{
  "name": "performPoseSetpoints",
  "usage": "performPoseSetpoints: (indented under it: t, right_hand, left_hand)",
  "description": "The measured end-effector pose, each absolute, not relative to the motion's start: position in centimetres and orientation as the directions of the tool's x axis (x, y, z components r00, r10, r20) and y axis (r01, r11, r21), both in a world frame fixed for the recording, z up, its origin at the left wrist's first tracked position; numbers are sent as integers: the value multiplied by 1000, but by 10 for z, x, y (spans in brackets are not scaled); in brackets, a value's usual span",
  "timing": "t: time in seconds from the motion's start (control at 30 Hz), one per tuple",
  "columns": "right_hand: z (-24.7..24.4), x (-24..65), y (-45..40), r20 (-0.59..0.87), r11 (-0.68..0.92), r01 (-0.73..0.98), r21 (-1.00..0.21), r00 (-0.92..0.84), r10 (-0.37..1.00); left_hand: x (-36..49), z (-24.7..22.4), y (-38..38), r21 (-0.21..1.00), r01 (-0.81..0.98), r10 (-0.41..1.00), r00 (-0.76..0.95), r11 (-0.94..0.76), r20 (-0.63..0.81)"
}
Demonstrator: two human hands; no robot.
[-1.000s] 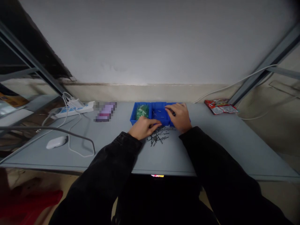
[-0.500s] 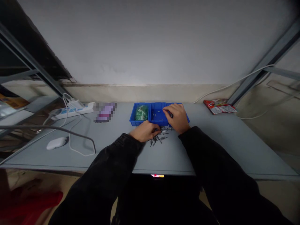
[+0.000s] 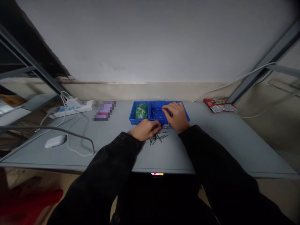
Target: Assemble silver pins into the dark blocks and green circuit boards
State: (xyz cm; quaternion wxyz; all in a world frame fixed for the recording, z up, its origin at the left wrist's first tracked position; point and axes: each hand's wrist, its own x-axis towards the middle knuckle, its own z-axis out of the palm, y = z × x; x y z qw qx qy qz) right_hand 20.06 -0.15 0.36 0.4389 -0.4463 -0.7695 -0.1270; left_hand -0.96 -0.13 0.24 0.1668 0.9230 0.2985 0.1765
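Observation:
Three blue plastic bins (image 3: 157,121) stand side by side near the back of the table. The left bin contains a green plastic bag (image 3: 141,112) with pale small pieces in it; a few thin metal pieces (image 3: 158,109) lie in the middle one. In front of the bins is a loose pile of slim metal fasteners (image 3: 159,137), perhaps rivets. My left hand (image 3: 145,129) is closed at the pile's left edge, thumb and fingertips together. Over the right bin, my right hand (image 3: 177,115) pinches with its fingertips near the middle bin. Whatever either pinch holds is too small to name.
At the left are a white power strip (image 3: 70,108) with cables, a blurred-out phone (image 3: 105,110) and a white earbud case (image 3: 55,141). A red packet (image 3: 220,105) lies at the back right. Behind the table (image 3: 217,143) rises a wall (image 3: 152,47).
My left hand's fingers have shifted slightly over the edge of the pile. My right hand stays pinched in nearly the same place. The view has tilted a little.

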Motion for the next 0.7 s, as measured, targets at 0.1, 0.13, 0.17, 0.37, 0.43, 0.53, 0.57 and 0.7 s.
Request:
performPoseSetpoints:
  t: [0.1,0.13,0.17,0.37,0.43,0.53,0.57,0.7]
  right_hand:
    - [5,199,-3,780,566,800,-200,-219,586]
    - [5,198,-4,777,568,799,-199,-225,588]
    - [5,197,-5,776,572,797,-195,-231,587]
    - [6,195,-7,774,585,788,-189,-247,583]
    - [5,194,-7,773,586,787,-193,-246,584]
    - [4,194,-7,779,597,780,-188,-252,574]
    - [4,194,-7,782,602,777,-184,-255,568]
    - [4,194,-6,788,611,771,-177,-262,558]
  left_hand:
    - [-9,5,-5,445,477,625,728,-758,283]
    - [-9,6,-6,454,472,629,716,-756,303]
    - [-10,6,-6,461,468,633,706,-754,319]
    - [-10,4,-4,467,458,640,666,-756,382]
    - [-10,4,-3,474,442,633,665,-762,397]
    - [-10,4,-2,494,419,629,664,-761,405]
    - [-10,3,-2,501,415,629,663,-760,406]
    - [-10,3,-3,508,403,627,657,-761,418]
